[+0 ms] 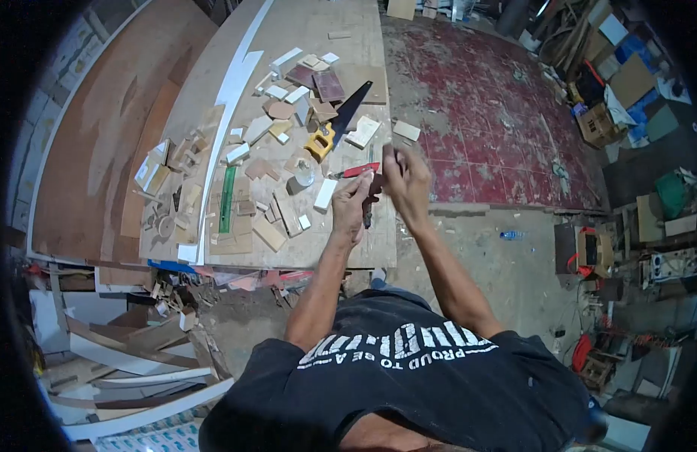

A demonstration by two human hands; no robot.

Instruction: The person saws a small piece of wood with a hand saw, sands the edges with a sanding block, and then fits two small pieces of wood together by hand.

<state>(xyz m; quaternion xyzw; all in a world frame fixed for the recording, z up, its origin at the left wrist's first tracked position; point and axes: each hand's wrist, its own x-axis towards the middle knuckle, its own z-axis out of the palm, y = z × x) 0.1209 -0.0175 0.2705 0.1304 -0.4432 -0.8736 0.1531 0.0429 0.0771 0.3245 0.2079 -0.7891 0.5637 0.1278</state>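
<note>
My left hand (351,206) is closed in a pinch above the workbench, its fingertips overlapping a slim red tool (359,170) that points left. My right hand (408,181) is close beside it, fingers curled and partly smeared by motion. What either hand grips I cannot tell. A dark tool (367,218) shows on the bench just right of my left hand. Beyond the hands lies a handsaw (336,125) with a yellow handle and dark blade. Left of my left hand are a clear round container (304,176) and a white block (325,194).
Many wood offcuts (269,235) cover the plywood workbench (356,45). A green ruler (227,200) lies among them. The bench's right edge borders a worn red floor (484,113). Stacked boards (130,354) stand at lower left, and boxes and clutter, including a cardboard box (598,124), line the right.
</note>
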